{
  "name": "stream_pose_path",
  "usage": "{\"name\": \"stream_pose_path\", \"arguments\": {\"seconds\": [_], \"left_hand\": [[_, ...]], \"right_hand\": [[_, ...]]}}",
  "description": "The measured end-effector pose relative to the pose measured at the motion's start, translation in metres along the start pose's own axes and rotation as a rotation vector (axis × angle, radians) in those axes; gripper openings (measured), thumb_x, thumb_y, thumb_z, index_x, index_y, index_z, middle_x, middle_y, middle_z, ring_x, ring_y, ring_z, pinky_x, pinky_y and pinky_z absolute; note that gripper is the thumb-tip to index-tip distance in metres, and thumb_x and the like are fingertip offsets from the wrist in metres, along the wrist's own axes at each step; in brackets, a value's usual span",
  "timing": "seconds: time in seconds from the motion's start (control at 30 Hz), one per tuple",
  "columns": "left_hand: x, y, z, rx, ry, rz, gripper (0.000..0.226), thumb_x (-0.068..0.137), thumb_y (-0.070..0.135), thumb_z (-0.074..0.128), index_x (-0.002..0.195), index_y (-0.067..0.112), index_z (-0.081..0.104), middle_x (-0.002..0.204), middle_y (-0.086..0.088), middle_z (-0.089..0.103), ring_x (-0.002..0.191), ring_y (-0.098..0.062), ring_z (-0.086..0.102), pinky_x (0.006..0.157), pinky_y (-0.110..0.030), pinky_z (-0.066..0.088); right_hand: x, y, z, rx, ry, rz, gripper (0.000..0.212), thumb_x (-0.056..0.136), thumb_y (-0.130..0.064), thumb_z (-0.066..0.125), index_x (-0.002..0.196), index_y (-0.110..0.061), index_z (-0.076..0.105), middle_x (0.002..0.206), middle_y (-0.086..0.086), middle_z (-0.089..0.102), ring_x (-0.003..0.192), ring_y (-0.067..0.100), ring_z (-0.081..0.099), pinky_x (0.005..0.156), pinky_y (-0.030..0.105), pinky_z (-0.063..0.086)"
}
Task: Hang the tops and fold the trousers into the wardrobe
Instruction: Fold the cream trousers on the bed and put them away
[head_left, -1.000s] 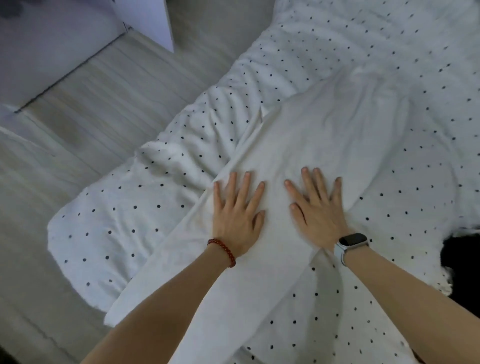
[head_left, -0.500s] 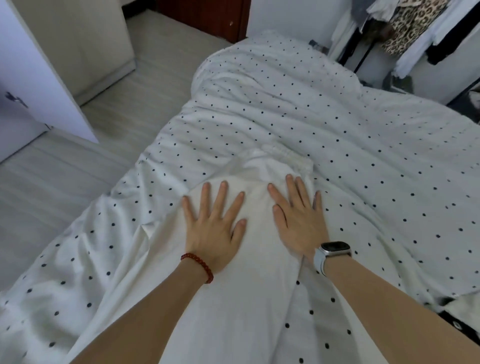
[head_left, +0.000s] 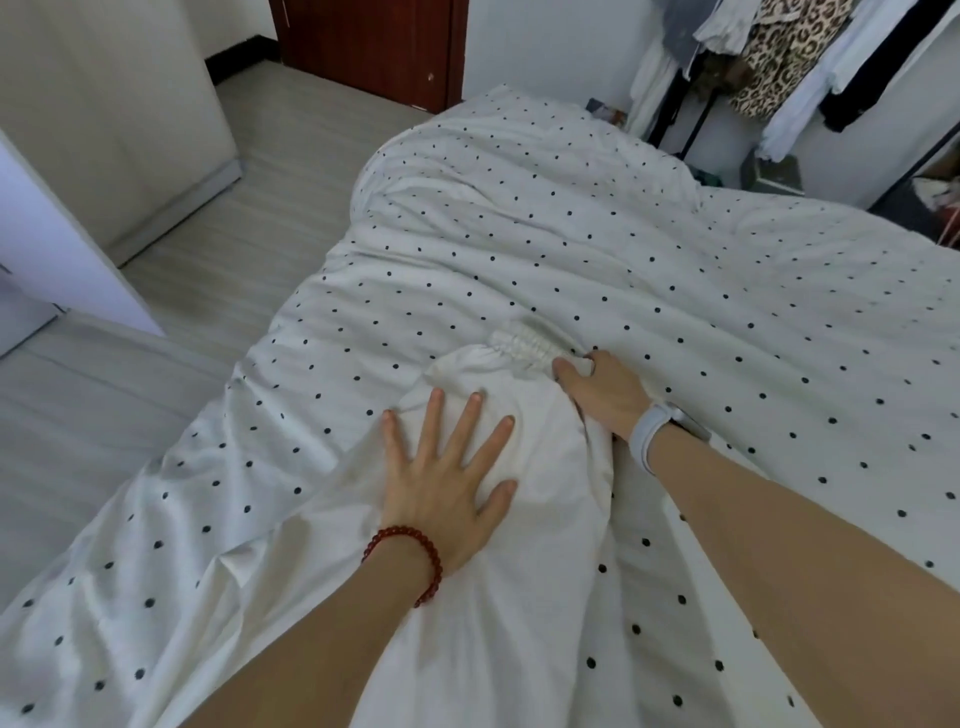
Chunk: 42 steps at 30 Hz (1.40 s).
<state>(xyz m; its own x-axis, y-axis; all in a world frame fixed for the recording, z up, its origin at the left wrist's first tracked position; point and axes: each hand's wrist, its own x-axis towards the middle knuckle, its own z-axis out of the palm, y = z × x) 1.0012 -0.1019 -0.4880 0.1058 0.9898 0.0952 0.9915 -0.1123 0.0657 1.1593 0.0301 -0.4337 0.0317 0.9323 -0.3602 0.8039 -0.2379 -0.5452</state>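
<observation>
Trousers (head_left: 524, 519): white, spread along the bed (head_left: 675, 270), waistband (head_left: 522, 349) at the far end.
Left hand (head_left: 447, 488): flat, fingers splayed, pressing the trousers below the waistband.
Right hand (head_left: 605, 395): fingers curled, gripping the waistband's right end.

We are in a home bedroom: a bed (head_left: 571, 234) under a dotted duvet, hanging clothes (head_left: 779, 57), perhaps a wardrobe (head_left: 104, 130) beyond its left edge.

A polka-dot duvet (head_left: 649, 270) covers the bed near a red-brown door (head_left: 371, 47).
</observation>
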Motion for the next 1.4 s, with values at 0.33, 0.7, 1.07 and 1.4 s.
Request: {"name": "stream_pose_path", "arguments": {"seconds": [0.33, 0.7, 1.07, 1.4], "left_hand": [[-0.007, -0.003, -0.018, 0.047, -0.079, 0.003, 0.064, 0.087, 0.055, 0.006, 0.147, 0.036, 0.018, 0.157, -0.003, 0.013, 0.142, -0.037, 0.012, 0.104, -0.068, 0.009], [-0.105, -0.047, -0.093, -0.358, 0.317, -0.148, 0.043, 0.085, 0.022, 0.035, 0.126, 0.012, 0.042, 0.135, -0.015, 0.048, 0.128, -0.025, 0.033, 0.102, -0.056, 0.036], [-0.196, -0.054, -0.095, -0.346, 0.126, -0.021, 0.049, 0.094, 0.039, 0.026, 0.141, 0.026, 0.031, 0.151, -0.008, 0.03, 0.141, -0.023, 0.013, 0.11, -0.05, 0.018], [-0.138, -0.028, -0.09, -0.572, 0.153, -0.32, 0.034, 0.088, 0.033, 0.043, 0.101, 0.006, 0.06, 0.122, -0.009, 0.053, 0.107, -0.029, 0.055, 0.087, -0.04, 0.047]], "right_hand": [[-0.05, -0.041, -0.02, -0.07, 0.252, -0.244, 0.031, 0.089, -0.013, 0.053, 0.117, -0.005, 0.044, 0.119, 0.017, 0.041, 0.088, 0.031, 0.051, 0.071, 0.028, 0.037], [-0.195, -0.038, 0.006, 0.088, 0.303, -0.883, 0.017, 0.084, -0.017, 0.053, 0.1, -0.015, 0.047, 0.097, -0.004, 0.049, 0.089, 0.018, 0.047, 0.076, 0.025, 0.037], [-0.31, 0.048, 0.101, -0.296, 0.001, -1.081, 0.04, 0.07, -0.013, 0.071, 0.103, -0.01, 0.048, 0.11, 0.007, 0.043, 0.097, 0.022, 0.046, 0.087, 0.029, 0.04], [-0.251, -0.002, 0.074, -0.397, 0.429, -0.571, 0.034, 0.086, -0.022, 0.037, 0.106, -0.006, 0.06, 0.11, 0.013, 0.062, 0.106, 0.03, 0.055, 0.094, 0.053, 0.044]]}}
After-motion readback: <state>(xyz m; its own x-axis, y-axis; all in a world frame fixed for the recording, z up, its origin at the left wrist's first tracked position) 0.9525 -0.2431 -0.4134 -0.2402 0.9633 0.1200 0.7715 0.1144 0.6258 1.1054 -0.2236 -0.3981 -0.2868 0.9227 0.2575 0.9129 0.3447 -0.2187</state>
